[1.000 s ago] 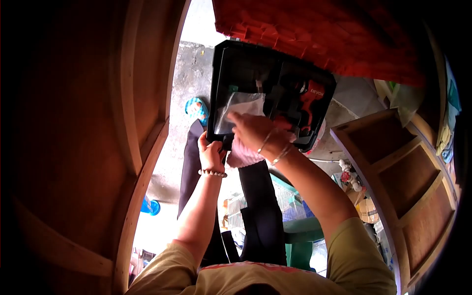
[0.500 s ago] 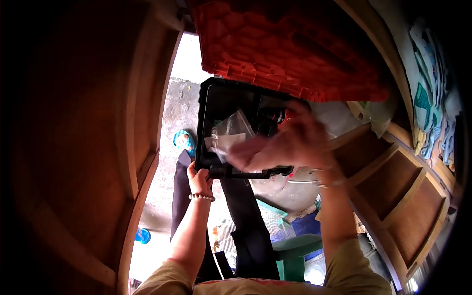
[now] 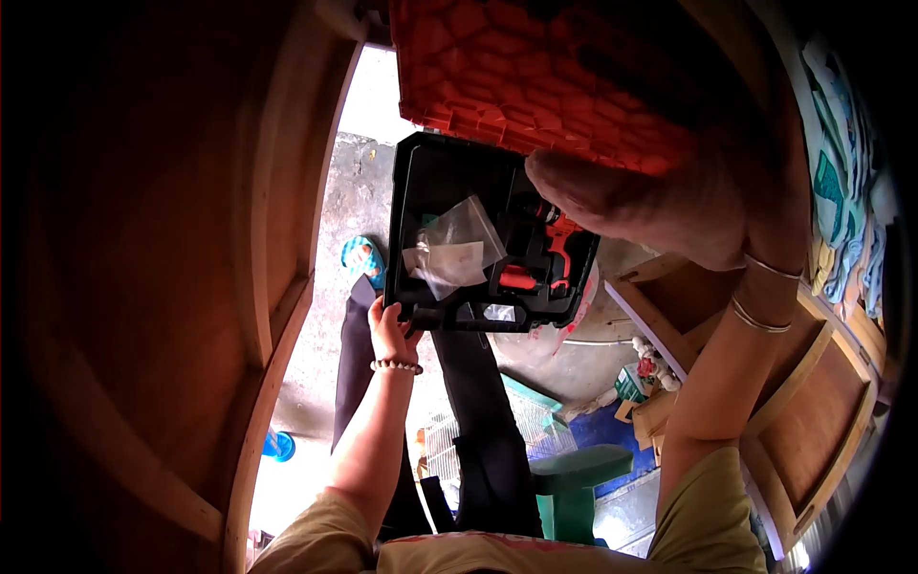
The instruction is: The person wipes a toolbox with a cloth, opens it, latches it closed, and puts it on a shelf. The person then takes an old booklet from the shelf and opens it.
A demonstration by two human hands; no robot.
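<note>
My left hand (image 3: pixel 390 333) grips the near left corner of an open black tool case (image 3: pixel 393 230). A bracelet circles that wrist. Inside the case, a clear plastic bag (image 3: pixel 481 230) with a paper lies on the left. A red and black cordless drill (image 3: pixel 561 247) sits in the right part, beside a red piece (image 3: pixel 517 277) whose kind I cannot make out. My right hand (image 3: pixel 645 206) is stretched out above the right side, empty as far as shows, before the lower edge of the red lid (image 3: pixel 535 81). Whether it touches the lid is unclear.
A wooden panel (image 3: pixel 191 287) stands close on the left. On the right are a wooden frame (image 3: pixel 813 421) and hanging cloths (image 3: pixel 846 182). Below are a green plastic seat (image 3: pixel 579 467), a white wire rack (image 3: pixel 526 426) and a blue object (image 3: pixel 279 446) on the floor.
My right hand has moved from over the case's middle up and right toward the lid, uncovering the drill and red piece. My left hand keeps its grip on the case, which has shifted slightly upward.
</note>
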